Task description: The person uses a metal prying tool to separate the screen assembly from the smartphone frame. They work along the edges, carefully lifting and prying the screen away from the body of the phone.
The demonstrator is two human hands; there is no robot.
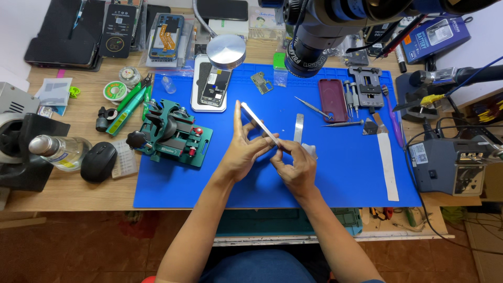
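Over the blue work mat [340,173], my left hand [242,152] holds a slim phone [258,123] on edge, thumb and fingers clamped on its sides. At the phone's lower end, my right hand [296,166] pinches its corner, and a small pale piece [310,150] sticks out by the fingers. A thin metal pry blade [298,127] lies flat on the mat just behind my right hand.
A green clamp fixture [170,135] stands at the mat's left edge, and an opened phone [214,84] lies behind it. A dark red phone case [332,98], tweezers [313,108] and a grey holder [370,88] lie at the back right. A microscope head [314,36] hangs overhead. Bottle [57,149] and mouse [98,161] rest left.
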